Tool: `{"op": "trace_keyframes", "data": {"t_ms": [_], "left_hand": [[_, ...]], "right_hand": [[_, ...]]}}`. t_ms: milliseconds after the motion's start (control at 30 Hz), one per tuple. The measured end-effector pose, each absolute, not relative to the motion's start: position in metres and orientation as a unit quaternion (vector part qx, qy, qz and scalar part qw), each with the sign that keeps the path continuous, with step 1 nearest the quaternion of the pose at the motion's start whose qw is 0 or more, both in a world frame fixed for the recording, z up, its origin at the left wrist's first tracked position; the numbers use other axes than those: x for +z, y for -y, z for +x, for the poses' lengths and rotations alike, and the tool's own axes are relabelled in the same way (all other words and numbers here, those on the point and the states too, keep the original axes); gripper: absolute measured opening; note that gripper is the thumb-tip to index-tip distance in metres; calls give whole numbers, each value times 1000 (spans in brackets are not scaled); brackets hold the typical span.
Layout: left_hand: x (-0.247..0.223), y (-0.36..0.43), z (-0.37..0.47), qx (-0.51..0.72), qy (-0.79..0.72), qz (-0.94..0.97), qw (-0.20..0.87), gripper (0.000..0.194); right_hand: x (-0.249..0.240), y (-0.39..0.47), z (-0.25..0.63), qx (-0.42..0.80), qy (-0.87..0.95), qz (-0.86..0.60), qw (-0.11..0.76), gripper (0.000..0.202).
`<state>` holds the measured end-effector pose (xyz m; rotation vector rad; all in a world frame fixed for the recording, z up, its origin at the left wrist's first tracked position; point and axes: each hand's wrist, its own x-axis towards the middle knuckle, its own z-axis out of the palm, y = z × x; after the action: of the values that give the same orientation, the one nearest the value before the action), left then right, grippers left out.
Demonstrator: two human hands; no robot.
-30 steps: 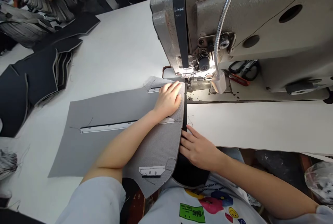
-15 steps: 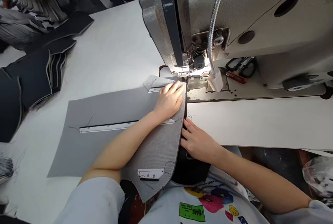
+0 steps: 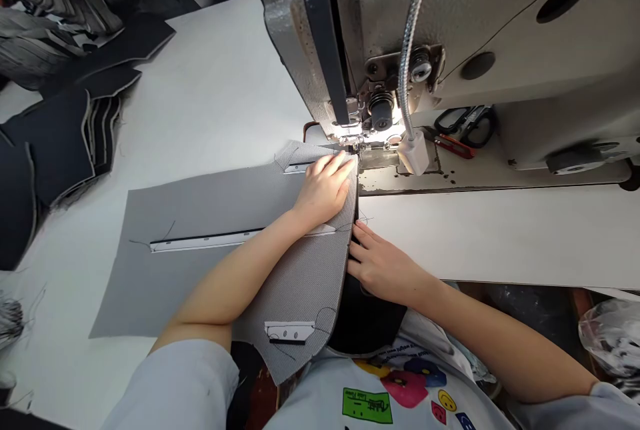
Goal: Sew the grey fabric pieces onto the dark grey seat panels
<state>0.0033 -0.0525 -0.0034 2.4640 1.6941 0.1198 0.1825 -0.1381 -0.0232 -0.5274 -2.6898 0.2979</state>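
Grey panel (image 3: 295,283) already bears three white strips (image 3: 289,332), near edge seemingly unsewn, my left hand (image 3: 323,193) flat, fingers slightly spread; whether my right hand (image 3: 385,268) pinches, I can't tell.

A sewing workshop: at right, a bulky sewing machine (image 3: 480,13) (rather worn) stands at a white table (image 3: 215,97), with scissors (image 3: 470,125) under its arm, a grey cloth sheet (image 3: 293,283) beside it and stacked dark cloth pieces (image 3: 53,140) at left.
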Motion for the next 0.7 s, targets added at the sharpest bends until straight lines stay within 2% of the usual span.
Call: {"op": "trace_keyframes", "data": {"t_ms": [700], "left_hand": [[-9,47,12,72,-568,819,51,46]], "right_hand": [[-27,145,187,73,944,-230,225,19]]}}
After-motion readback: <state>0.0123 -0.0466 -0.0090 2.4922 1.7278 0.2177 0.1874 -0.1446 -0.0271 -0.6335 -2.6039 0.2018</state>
